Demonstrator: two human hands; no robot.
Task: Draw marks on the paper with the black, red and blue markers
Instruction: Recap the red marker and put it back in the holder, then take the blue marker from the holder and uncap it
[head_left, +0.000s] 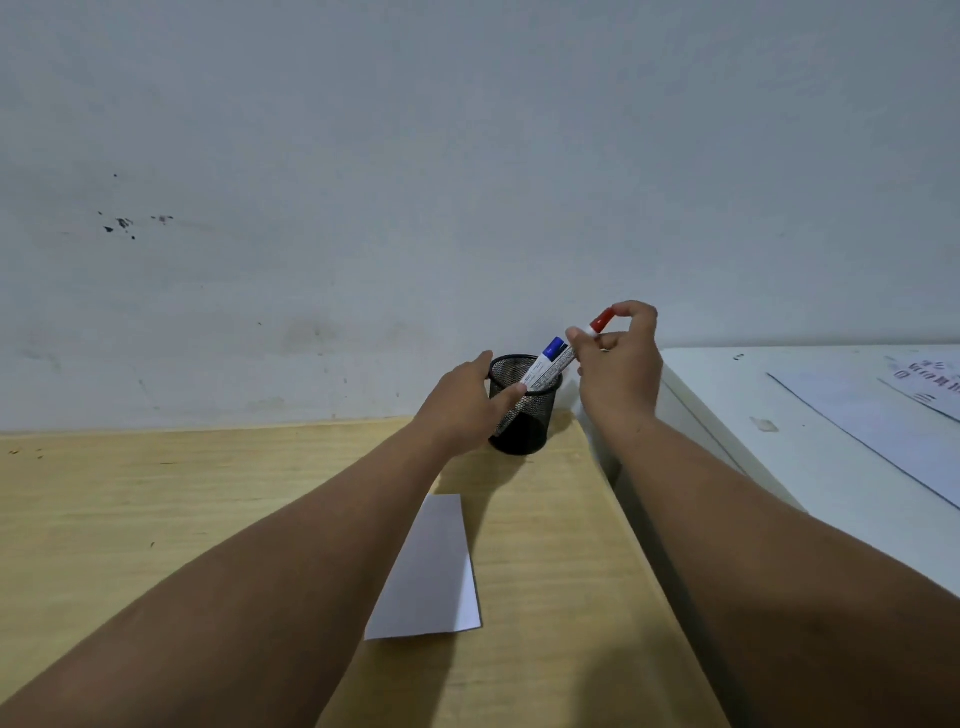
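Big grey wall (467, 156) behind everything, wooden desk (156, 493) underneath, a white cabinet (779, 415) with printed sheets off to the right of the grip. The paper (431, 571) lies flat and blank on the desk, well below both hands. Left hand (467, 400) wraps the black mesh cup (524, 415) — blue marker (545, 361) leaning inside it. Right hand (618, 358) has its grip pinching the red marker (597, 325), tilted, red cap up, just above the cup's rim.
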